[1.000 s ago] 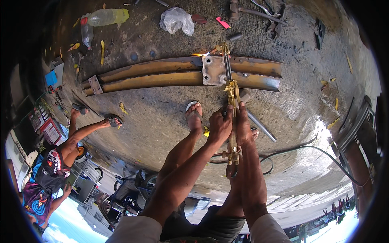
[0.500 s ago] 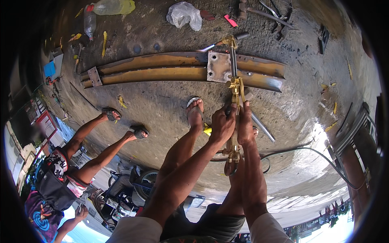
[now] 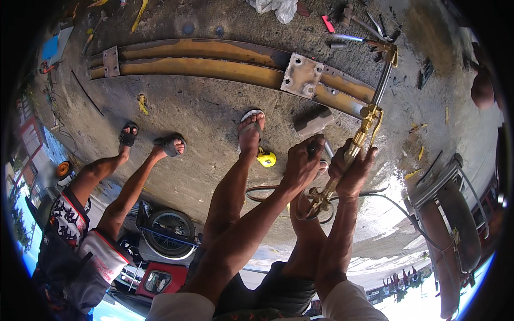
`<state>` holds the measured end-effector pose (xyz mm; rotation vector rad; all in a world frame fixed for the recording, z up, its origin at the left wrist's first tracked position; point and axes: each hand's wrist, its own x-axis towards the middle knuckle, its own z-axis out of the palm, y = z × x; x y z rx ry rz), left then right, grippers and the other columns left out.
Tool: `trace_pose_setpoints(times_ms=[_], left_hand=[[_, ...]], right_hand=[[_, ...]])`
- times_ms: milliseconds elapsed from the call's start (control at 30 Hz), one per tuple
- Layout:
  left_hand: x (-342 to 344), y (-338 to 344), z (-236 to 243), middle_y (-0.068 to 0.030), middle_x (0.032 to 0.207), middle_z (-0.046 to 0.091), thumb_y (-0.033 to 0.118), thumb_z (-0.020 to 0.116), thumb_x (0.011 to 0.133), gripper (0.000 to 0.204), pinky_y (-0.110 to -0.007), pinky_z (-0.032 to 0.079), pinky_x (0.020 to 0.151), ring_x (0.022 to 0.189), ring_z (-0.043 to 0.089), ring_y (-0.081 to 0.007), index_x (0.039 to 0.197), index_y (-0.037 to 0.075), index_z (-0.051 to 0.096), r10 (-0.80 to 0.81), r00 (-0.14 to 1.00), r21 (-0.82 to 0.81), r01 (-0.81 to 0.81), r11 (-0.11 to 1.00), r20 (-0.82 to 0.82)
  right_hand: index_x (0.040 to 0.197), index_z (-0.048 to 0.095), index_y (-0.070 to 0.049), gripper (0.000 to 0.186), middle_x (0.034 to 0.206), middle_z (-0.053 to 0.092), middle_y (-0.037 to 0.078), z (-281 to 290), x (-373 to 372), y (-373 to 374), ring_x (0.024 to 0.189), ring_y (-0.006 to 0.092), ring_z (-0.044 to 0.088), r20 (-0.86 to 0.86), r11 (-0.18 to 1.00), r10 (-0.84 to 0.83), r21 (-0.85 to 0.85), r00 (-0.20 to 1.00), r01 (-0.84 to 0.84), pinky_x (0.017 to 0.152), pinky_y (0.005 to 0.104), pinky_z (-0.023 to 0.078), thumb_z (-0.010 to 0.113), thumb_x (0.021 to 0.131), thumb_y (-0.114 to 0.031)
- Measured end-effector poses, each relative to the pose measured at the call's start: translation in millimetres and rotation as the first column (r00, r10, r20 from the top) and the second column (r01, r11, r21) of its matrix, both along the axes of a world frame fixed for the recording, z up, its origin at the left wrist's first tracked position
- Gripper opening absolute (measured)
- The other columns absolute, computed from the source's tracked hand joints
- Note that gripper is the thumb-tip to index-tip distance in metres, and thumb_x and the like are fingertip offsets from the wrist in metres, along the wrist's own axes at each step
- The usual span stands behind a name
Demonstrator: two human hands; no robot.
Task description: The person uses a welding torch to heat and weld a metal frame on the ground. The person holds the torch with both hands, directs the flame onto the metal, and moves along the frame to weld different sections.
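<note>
My right hand [image 3: 350,170] is wrapped around the handle of a brass cutting torch [image 3: 365,124]. The torch slants up to the right, past the right end of a rusty steel beam [image 3: 214,68]. From its bent tip a blue-white flame points left, above the floor. My left hand [image 3: 304,165] is a closed fist left of the torch handle and apart from it. Something dark shows between its fingers, too small to name. A square steel plate with holes [image 3: 302,76] lies across the beam. Below it rests a sledgehammer head [image 3: 314,122], its handle partly hidden by my hands.
A yellow tape measure [image 3: 266,158] lies by my left foot. Hoses [image 3: 399,199] trail from the torch to the right. Hand tools [image 3: 369,24] and a plastic bag [image 3: 276,8] lie at the far side. Another person in sandals [image 3: 171,144] stands at left; a metal-framed seat [image 3: 450,224] is at right.
The torch has swung right, its flame moving off the beam plate to beyond the beam's end. My left hand has come away from the torch handle. The view has shifted too.
</note>
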<state>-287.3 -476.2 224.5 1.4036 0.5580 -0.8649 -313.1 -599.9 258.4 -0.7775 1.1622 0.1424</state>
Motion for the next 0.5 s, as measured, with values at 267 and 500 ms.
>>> trace_pose_setpoints(times_ms=[267, 500], left_hand=[[-1, 26, 4, -0.0083, 0.093, 0.068, 0.04, 0.059, 0.1, 0.048, -0.028, 0.053, 0.077, 0.086, 0.066, -0.0147, 0.109, -0.007, 0.065, -0.058, 0.987, 0.018, 0.062, 0.998, -0.149], [-4, 35, -2, -0.0054, 0.074, 0.062, 0.037, 0.057, 0.1, 0.041, -0.031, 0.046, 0.065, 0.069, 0.056, -0.013, 0.096, -0.004, 0.065, -0.073, 0.997, 0.052, 0.075, 0.996, -0.031]], right_hand=[[0.104, 0.054, -0.013, 0.074, 0.062, 0.045, 0.002, 10, -13, 20, 0.041, 0.0124, 0.036, 0.03, 0.998, -0.06, 0.018, 0.998, 0.059, 0.039, 0.0262, 0.028, 0.03, 0.089, -0.081], [0.094, 0.049, -0.013, 0.07, 0.059, 0.043, 0.002, -1, -11, 39, 0.041, 0.0126, 0.036, -0.041, 0.997, -0.031, 0.076, 0.999, 0.034, 0.038, 0.0268, 0.031, 0.026, 0.092, -0.079]])
